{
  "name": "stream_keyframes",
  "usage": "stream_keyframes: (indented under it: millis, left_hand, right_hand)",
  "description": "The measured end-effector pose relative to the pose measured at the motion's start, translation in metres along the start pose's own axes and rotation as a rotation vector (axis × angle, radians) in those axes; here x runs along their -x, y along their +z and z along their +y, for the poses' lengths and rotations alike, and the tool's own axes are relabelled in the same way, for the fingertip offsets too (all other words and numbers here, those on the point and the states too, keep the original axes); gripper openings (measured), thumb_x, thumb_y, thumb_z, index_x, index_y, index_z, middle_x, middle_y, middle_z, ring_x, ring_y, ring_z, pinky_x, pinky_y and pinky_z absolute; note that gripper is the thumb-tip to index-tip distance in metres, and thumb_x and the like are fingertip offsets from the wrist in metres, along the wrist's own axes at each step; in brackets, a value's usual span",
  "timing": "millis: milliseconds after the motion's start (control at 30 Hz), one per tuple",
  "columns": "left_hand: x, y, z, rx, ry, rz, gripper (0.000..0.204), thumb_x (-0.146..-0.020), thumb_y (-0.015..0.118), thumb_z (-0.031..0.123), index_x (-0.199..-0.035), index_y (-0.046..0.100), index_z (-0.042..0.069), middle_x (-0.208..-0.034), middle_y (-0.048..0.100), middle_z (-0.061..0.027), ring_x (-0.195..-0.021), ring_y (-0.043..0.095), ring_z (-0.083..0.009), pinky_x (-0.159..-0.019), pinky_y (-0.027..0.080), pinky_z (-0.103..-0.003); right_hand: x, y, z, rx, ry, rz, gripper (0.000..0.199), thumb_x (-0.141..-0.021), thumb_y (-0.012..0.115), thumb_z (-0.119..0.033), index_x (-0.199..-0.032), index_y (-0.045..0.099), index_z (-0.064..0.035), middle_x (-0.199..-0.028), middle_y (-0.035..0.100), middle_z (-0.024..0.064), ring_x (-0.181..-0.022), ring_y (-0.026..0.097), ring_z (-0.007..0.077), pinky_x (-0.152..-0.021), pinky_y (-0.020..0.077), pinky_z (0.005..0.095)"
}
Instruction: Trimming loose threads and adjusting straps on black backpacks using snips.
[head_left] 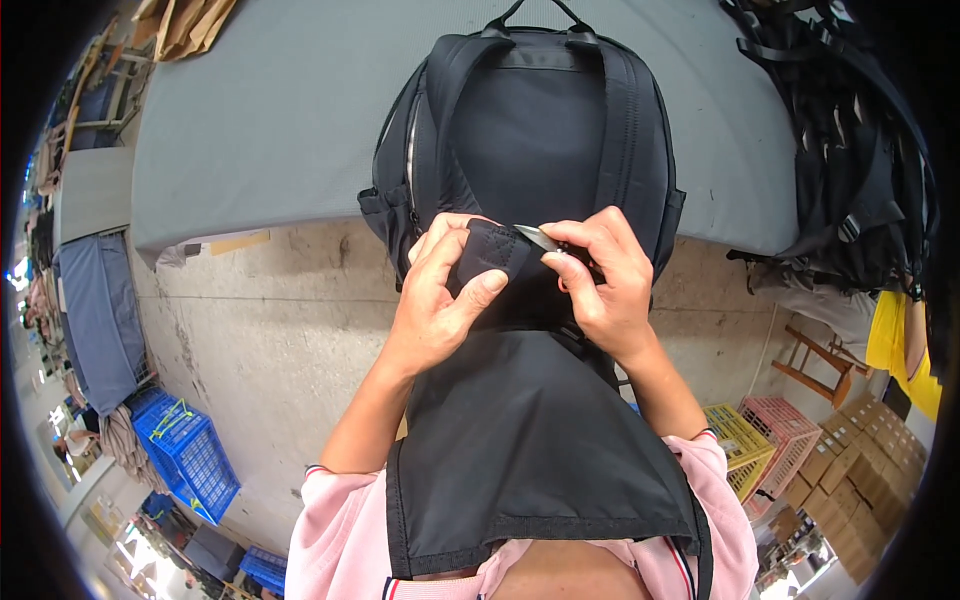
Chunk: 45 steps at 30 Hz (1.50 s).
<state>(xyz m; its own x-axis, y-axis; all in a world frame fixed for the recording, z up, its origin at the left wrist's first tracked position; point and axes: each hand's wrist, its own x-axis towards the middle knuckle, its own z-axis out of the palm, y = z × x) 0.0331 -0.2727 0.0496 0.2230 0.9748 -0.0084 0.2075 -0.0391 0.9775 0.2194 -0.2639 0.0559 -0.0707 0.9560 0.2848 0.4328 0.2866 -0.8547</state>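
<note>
A black backpack (530, 130) lies on the grey-covered table with its shoulder straps facing up and its lower end at the near table edge. My left hand (435, 295) pinches a black stitched strap end (490, 248) between thumb and fingers, holding it up in front of the bag. Held in my right hand (612, 285) is a small pair of silver thread snips (538, 238). Its pointed blades reach left to the edge of the stitched piece; I cannot tell whether they touch it. My right palm hides the snips' handle.
The grey table (280, 120) spans the far side. More black bags (850, 150) are piled at its right end. A blue crate (190, 455) stands on the floor at left. Yellow (738, 440) and pink crates (785, 440), cartons (860, 480) and a wooden stool (815, 365) are at right, near a person in yellow (900, 340).
</note>
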Motion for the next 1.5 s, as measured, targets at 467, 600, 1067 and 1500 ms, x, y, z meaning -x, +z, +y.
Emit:
stream_keyframes:
  millis: [467,600,1067,1500]
  left_hand:
    - [-0.031,-0.01,0.007,0.027,0.088,-0.034,0.039,-0.081,0.065,0.023,-0.107,0.055,-0.005,-0.114,0.05,-0.015,-0.107,0.05,-0.0262,-0.092,0.039,-0.034]
    - [-0.086,-0.017,-0.014,-0.254,0.204,-0.009,0.04,-0.082,0.064,0.021,-0.111,0.055,-0.005,-0.117,0.051,-0.0116,-0.11,0.05,-0.0222,-0.095,0.037,-0.031]
    - [-0.068,-0.07,-0.024,-0.316,0.408,0.206,0.02,-0.09,0.055,0.013,-0.101,0.065,0.0,-0.121,0.055,-0.0084,-0.107,0.054,-0.0171,-0.088,0.044,-0.028]
    - [0.092,-0.023,-0.155,0.224,-0.491,0.388,0.04,-0.076,0.057,-0.005,-0.116,0.054,-0.001,-0.098,0.063,-0.007,-0.091,0.058,-0.0122,-0.084,0.045,-0.026]
  right_hand:
    - [-0.006,-0.001,0.006,-0.142,0.057,0.043,0.015,-0.075,0.068,0.0,-0.089,0.063,-0.0003,-0.078,0.051,0.0059,-0.062,0.051,0.0125,-0.056,0.0427,0.0247]
    - [-0.01,-0.005,-0.005,-0.139,0.03,0.081,0.023,-0.074,0.067,0.005,-0.095,0.061,-0.0009,-0.088,0.049,0.0036,-0.068,0.048,0.0076,-0.058,0.0393,0.02]
    - [-0.051,0.068,0.035,0.018,-0.052,-0.191,0.026,-0.076,0.062,-0.001,-0.101,0.063,-0.0083,-0.093,0.064,0.0091,-0.08,0.064,0.0274,-0.067,0.0503,0.0322]
    - [-0.056,0.082,0.028,0.049,-0.021,-0.208,0.019,-0.077,0.063,-0.001,-0.096,0.063,-0.0046,-0.083,0.064,0.0086,-0.071,0.063,0.0227,-0.065,0.0481,0.0284]
